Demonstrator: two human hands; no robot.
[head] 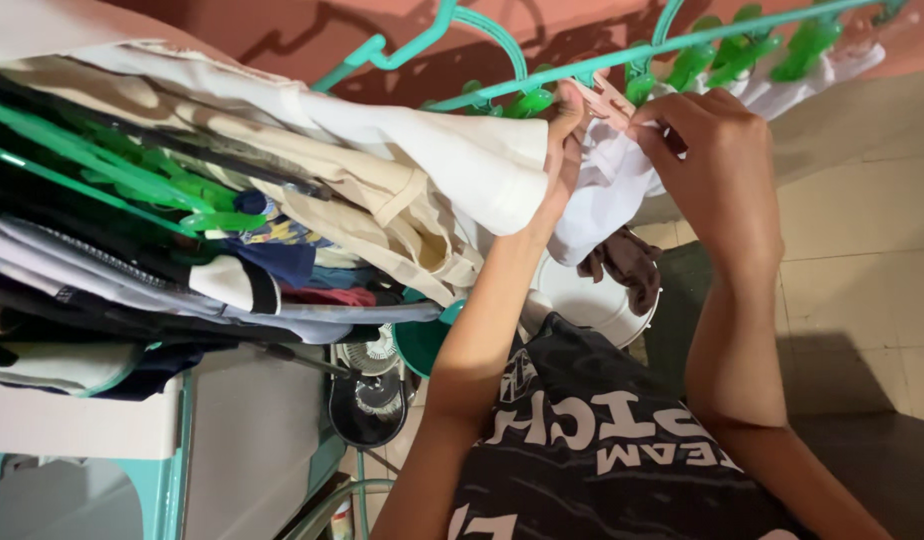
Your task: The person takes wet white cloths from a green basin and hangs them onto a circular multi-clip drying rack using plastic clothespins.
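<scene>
From the head camera, both hands are raised to a teal drying rack [582, 75] hung with green pegs [732, 55]. The left hand [565, 150] has its fingers closed on the top of a white cloth [607, 190], just under a pink peg [607, 100] on the rack bar. The right hand [717, 165] pinches the same cloth beside that peg, fingers curled shut. Clothes on hangers [182, 200] crowd the left, with a white bucket [592, 300] below the cloth

Hanging clothes [282, 190] left of the peg rack [722, 45].
</scene>
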